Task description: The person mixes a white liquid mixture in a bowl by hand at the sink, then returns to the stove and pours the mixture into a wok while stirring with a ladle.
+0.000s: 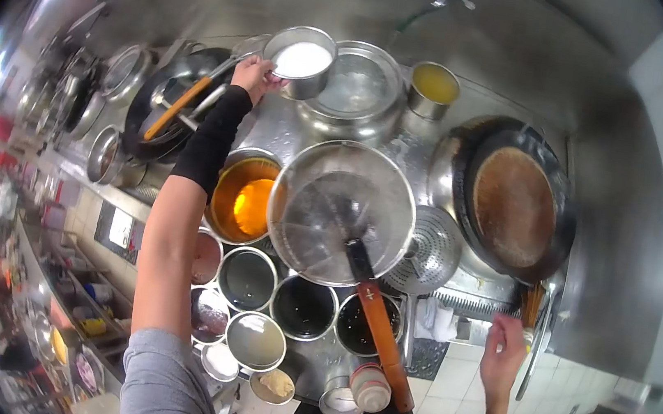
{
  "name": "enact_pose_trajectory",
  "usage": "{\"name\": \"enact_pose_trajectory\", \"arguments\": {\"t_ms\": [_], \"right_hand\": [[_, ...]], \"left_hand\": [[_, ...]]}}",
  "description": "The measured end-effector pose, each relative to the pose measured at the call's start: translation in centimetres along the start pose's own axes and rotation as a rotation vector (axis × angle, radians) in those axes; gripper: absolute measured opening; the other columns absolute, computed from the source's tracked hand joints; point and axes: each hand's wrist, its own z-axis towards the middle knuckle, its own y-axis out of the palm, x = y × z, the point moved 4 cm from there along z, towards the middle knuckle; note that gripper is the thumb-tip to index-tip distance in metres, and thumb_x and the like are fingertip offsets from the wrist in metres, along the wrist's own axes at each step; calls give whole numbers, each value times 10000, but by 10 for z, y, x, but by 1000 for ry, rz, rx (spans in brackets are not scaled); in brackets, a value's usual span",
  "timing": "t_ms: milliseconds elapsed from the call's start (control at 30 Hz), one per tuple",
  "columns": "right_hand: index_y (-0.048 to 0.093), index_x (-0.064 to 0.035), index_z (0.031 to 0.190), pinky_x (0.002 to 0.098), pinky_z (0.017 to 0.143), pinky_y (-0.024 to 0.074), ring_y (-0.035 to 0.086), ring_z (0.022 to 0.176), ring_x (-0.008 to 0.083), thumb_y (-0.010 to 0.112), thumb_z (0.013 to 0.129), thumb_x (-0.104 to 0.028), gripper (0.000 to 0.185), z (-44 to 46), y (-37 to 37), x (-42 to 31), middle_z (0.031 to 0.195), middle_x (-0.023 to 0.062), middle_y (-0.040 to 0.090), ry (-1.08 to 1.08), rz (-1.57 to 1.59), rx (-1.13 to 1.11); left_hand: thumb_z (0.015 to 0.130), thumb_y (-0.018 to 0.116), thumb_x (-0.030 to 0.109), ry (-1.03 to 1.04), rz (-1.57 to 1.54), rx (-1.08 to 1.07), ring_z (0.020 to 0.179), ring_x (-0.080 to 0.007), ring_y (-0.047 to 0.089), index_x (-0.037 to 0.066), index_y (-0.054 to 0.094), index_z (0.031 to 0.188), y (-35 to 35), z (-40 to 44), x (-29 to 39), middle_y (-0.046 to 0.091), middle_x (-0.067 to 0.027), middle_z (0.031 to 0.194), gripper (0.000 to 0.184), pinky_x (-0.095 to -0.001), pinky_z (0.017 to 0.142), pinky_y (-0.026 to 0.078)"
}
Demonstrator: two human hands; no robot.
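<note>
My left hand [254, 79] reaches far forward, its fingers closed on the rim of a round metal container [306, 88] with white contents. That container is beside a large lidded steel pot [350, 126]. My right hand [502, 352] hangs at the right, fingers loosely curled, with nothing visible in them. Close to it are a bamboo brush [532, 302] and a long metal handle [536, 348]. Between my arms, a wide steel strainer or bowl [292, 260] holds a ladle-like tool with a wooden handle [382, 337].
A pot of orange liquid [223, 210] and several seasoning tins [304, 307] stand before me. A perforated skimmer [429, 252] lies right of the strainer. A dark wok [565, 227] with brown contents is at right, another wok [140, 113] at left. A yellow-liquid cup [428, 107] sits behind.
</note>
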Motion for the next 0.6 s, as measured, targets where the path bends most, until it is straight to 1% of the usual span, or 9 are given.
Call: {"name": "enact_pose_trajectory", "arguments": {"t_ms": [200, 267, 333, 367, 433, 467, 533, 567, 600], "right_hand": [[638, 2, 1135, 262, 774, 514, 620, 884, 127, 580, 930, -71, 225, 137, 66, -102, 1029, 59, 651, -115, 530, -211], [615, 18, 1181, 289, 825, 513, 633, 886, 145, 567, 933, -104, 280, 203, 119, -136, 1024, 77, 667, -139, 737, -321], [587, 42, 1172, 329, 881, 530, 636, 962, 211, 557, 911, -41, 275, 285, 194, -149, 1126, 135, 628, -104, 975, -424], [571, 63, 1140, 346, 902, 538, 633, 988, 259, 561, 885, 3, 262, 326, 237, -150, 1130, 170, 605, -49, 1080, -405], [548, 94, 1114, 345, 870, 558, 638, 958, 286, 555, 858, 52, 260, 412, 331, -131, 1090, 192, 603, 137, 1198, -278], [541, 89, 1103, 389, 818, 573, 644, 950, 306, 579, 842, 25, 272, 440, 358, -133, 1091, 193, 611, 237, 1231, -121], [549, 57, 1120, 405, 809, 564, 646, 968, 333, 633, 818, -31, 326, 530, 423, -107, 1126, 211, 617, -138, 162, -18], [601, 21, 1077, 377, 827, 546, 632, 1009, 245, 638, 849, -76, 251, 581, 453, -90, 1101, 132, 646, 92, 500, 125], [633, 1, 1055, 375, 844, 534, 630, 1032, 210, 634, 870, -125, 223, 595, 466, -77, 1095, 102, 663, 206, 525, 174]], "left_hand": [[857, 532, -17, -12, -120, 171, 689, -209, 562, -10, 465, 831, -74, -77, 51, 494, -88, 732, 72, -416, 755, 590], [865, 531, 3, -57, -178, 156, 706, -216, 577, -15, 500, 874, -110, -94, 57, 507, -89, 754, 37, -391, 782, 574], [887, 520, 42, 126, -144, 306, 745, -216, 590, -18, 539, 923, -116, -151, 82, 513, -80, 785, 72, -360, 766, 544], [894, 516, 79, 110, -73, 303, 767, -192, 578, -18, 563, 957, -138, -161, 86, 530, -66, 826, 125, -319, 733, 508], [934, 512, 103, 146, 98, 15, 912, -253, 626, -41, 559, 1019, -230, -171, 88, 615, -172, 1021, 174, -349, 855, 515], [927, 540, 118, 104, 146, 99, 900, -238, 629, -51, 562, 1022, -232, -198, 105, 621, -162, 979, 195, -325, 872, 506], [937, 544, 95, 53, 88, 423, 836, -149, 608, -69, 573, 1048, -260, -237, 130, 607, -86, 889, 200, -264, 838, 507], [935, 549, 80, 58, 128, 378, 829, -135, 605, -75, 579, 1050, -283, -254, 142, 600, -69, 868, 195, -249, 816, 517], [933, 555, 65, 61, 165, 335, 822, -120, 603, -80, 584, 1053, -301, -272, 154, 592, -53, 848, 190, -234, 793, 527]]}}
